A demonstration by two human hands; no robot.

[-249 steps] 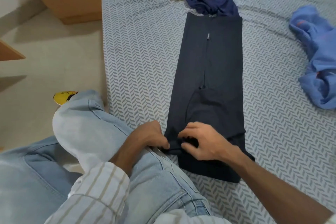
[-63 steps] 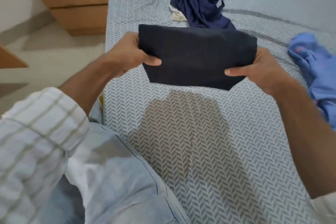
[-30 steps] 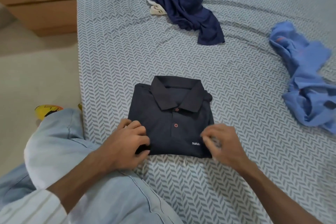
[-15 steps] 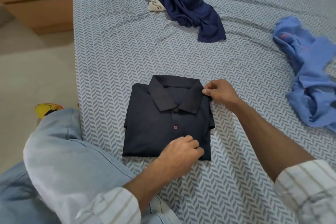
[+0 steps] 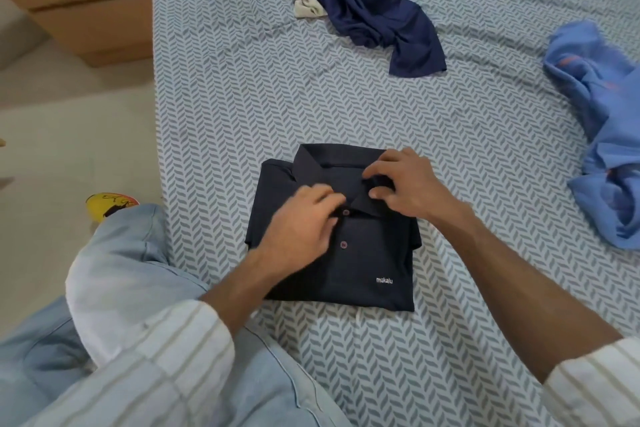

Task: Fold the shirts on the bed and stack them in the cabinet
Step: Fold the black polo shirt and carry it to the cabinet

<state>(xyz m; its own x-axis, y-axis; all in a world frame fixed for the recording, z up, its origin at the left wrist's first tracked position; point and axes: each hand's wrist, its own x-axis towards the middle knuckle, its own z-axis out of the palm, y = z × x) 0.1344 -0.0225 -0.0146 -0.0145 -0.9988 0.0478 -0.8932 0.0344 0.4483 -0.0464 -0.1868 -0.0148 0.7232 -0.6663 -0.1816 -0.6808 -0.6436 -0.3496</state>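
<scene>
A folded dark polo shirt (image 5: pixel 349 253) lies flat on the bed (image 5: pixel 242 97), collar away from the person, front side up with two small reddish buttons and a small white logo near its lower right corner. It sits near the bed's left edge, just beyond the person's raised knee in light blue jeans (image 5: pixel 117 270).

Both hands are at the collar. The right hand (image 5: pixel 405 185) has its fingers curled over the right collar flap, thumb and fingertips pinching the cloth. The left hand (image 5: pixel 304 222) rests on the shirt's left chest with its fingers reaching toward the top button; it is a little blurred, so whether it pinches the placket or only presses on it cannot be told. Both forearms come out of rolled striped sleeves (image 5: pixel 166 357).

Farther up the bed a crumpled navy shirt (image 5: pixel 374 7) lies in a heap, partly over a small piece of cream cloth (image 5: pixel 306 7). A crumpled light blue shirt (image 5: pixel 609 135) lies at the right edge of the view, well apart from the folded one.

Left of the bed stands a wooden cabinet (image 5: pixel 90 0) on a pale floor (image 5: pixel 69 142), and a yellow object (image 5: pixel 109 204) shows just past the knee.
</scene>
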